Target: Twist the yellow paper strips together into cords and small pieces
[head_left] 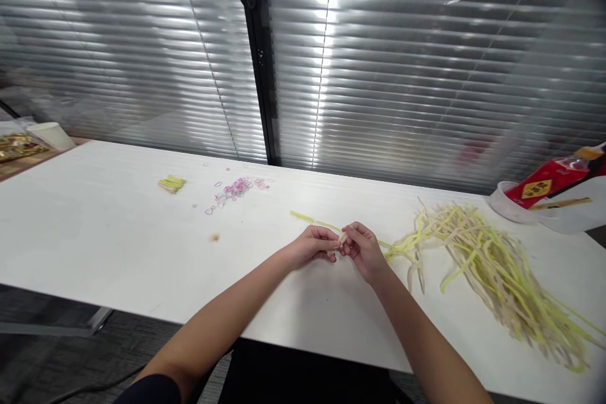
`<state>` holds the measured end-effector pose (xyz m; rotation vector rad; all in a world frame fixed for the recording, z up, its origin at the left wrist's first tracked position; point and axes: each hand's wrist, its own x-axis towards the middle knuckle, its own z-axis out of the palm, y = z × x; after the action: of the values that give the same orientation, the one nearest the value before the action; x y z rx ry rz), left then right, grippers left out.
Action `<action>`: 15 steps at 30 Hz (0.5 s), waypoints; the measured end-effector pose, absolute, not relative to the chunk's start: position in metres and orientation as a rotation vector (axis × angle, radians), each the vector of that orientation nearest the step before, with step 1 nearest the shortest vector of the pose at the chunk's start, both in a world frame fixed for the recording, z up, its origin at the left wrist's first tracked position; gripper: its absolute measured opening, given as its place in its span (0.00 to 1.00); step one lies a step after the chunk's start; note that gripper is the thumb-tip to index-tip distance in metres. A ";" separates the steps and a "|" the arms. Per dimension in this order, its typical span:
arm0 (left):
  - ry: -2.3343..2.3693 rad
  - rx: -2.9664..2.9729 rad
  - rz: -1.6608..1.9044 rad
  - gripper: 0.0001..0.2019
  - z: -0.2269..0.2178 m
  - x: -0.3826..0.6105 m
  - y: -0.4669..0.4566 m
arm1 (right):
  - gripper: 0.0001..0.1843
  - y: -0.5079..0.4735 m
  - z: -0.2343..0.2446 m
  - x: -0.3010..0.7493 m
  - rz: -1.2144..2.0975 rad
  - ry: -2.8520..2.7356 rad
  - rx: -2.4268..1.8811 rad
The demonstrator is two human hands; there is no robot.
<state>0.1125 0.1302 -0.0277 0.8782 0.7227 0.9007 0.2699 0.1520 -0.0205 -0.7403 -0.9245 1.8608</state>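
Note:
My left hand (315, 246) and my right hand (363, 250) meet above the white table (265, 290), fingertips almost touching. Between them they pinch a small pale piece (343, 238), which looks like a short folded strip; the fingers hide part of it. Just behind the hands lies a thin yellow strip (302, 216), stretching to the right behind my fingers. A large loose heap of long yellow and beige strips (502, 265) spreads out to the right of my right hand.
Small pink and coloured elastic bands (238, 187) lie scattered at back left, near a little bundle of short yellow strips (172, 184). A red-labelled bottle (544, 182) leans in a clear plastic container (509, 203). A paper cup (52, 136) stands far left. Window blinds (402, 76) rise behind the table.

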 end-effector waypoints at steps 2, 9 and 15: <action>0.735 0.872 0.897 0.13 -0.027 0.113 0.130 | 0.11 0.153 -0.019 0.271 1.819 -0.955 -0.802; 0.732 0.899 0.868 0.15 -0.023 0.111 0.129 | 0.13 0.155 -0.018 0.272 1.787 -0.932 -0.850; 0.808 0.922 0.859 0.18 -0.024 0.110 0.131 | 0.16 0.156 -0.020 0.271 1.711 -0.861 -0.923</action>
<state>0.1103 0.1308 -0.0239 0.9217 0.8078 0.8595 0.2707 0.1562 -0.0197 -0.9226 -0.8606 1.7111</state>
